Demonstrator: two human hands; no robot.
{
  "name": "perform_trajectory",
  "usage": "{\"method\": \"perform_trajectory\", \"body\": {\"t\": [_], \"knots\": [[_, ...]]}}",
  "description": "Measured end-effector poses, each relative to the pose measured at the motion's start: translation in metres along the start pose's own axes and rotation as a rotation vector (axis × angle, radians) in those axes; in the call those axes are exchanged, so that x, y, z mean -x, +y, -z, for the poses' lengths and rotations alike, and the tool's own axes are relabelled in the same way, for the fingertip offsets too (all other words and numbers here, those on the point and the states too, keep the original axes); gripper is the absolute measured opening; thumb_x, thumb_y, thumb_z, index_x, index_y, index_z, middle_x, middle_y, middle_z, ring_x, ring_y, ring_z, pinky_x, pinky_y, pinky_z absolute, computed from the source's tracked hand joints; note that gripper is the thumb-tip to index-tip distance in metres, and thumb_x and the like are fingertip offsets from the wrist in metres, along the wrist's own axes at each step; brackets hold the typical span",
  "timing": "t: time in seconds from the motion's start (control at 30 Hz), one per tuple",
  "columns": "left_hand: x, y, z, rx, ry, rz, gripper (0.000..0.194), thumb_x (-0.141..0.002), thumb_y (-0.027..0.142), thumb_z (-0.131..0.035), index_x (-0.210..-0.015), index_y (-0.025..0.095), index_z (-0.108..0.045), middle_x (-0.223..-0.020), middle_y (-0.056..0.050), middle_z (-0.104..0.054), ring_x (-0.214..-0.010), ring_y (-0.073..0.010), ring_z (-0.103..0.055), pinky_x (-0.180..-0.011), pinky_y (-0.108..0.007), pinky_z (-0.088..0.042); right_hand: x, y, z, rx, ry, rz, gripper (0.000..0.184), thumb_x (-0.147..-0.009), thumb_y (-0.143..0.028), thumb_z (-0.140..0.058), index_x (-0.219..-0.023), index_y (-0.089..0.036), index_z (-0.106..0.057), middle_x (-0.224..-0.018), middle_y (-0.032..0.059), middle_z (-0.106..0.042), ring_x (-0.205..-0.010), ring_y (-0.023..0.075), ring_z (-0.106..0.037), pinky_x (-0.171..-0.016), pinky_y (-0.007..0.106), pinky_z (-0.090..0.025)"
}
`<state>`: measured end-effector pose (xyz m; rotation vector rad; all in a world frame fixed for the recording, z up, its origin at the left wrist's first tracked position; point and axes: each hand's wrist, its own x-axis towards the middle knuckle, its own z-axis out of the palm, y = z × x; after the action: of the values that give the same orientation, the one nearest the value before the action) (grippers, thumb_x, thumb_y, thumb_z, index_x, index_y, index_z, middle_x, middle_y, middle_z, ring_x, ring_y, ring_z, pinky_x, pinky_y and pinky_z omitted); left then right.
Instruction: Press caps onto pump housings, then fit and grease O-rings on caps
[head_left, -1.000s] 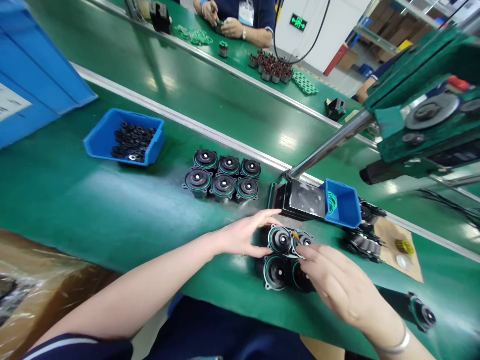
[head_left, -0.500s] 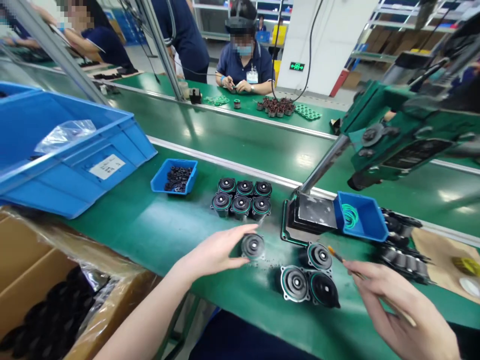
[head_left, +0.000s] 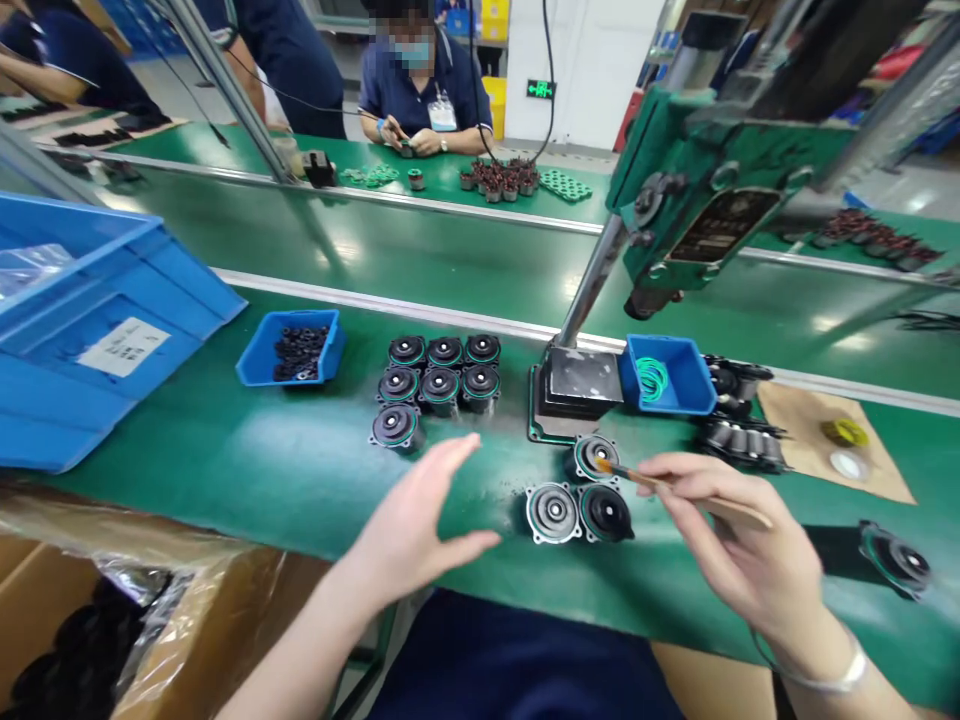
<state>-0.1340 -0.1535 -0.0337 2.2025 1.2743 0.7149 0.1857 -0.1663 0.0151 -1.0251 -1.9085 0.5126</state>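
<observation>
Brush (head_left: 636,476), wooden-handled: is looking light, soft-tipped; right hand (head_left: 739,535) is clamping the handle, the sound hold, and is angling bristles over a round black housing (head_left: 591,452)
Housing: is resting upright near the press (head_left: 697,215), is seeming rigid, weighty, best taken round its outer wall
Left hand (head_left: 409,535): is hovering empty, thumb and fingers apart
Surface: green worktop (head_left: 300,480) is shining
Room: co-worker (head_left: 427,90) is working opposite

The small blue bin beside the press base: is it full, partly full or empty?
Partly full: green rings lie in the left part of the blue bin, and bare floor shows to their right.
</observation>
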Motion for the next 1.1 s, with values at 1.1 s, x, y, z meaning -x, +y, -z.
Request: {"method": "perform_trajectory", "body": {"t": [1.1], "knots": [[-0.006, 0.007, -0.101, 0.615, -0.018, 0.031, 0.103, -0.074, 0.023, -0.082, -0.151, 0.03, -0.014, -0.127, -0.009, -0.063, -0.118, -0.0251, -0.063, -0.105, -0.046, -0.049, 0.004, -0.016, -0.02, 0.103, -0.481, -0.117, 0.011, -0.096, -0.017, -0.053, -0.105, -0.019, -0.048, -0.096, 0.0018, -0.064, -0.085, 0.0069, -0.064, -0.078, 0.017, -0.051]]}}
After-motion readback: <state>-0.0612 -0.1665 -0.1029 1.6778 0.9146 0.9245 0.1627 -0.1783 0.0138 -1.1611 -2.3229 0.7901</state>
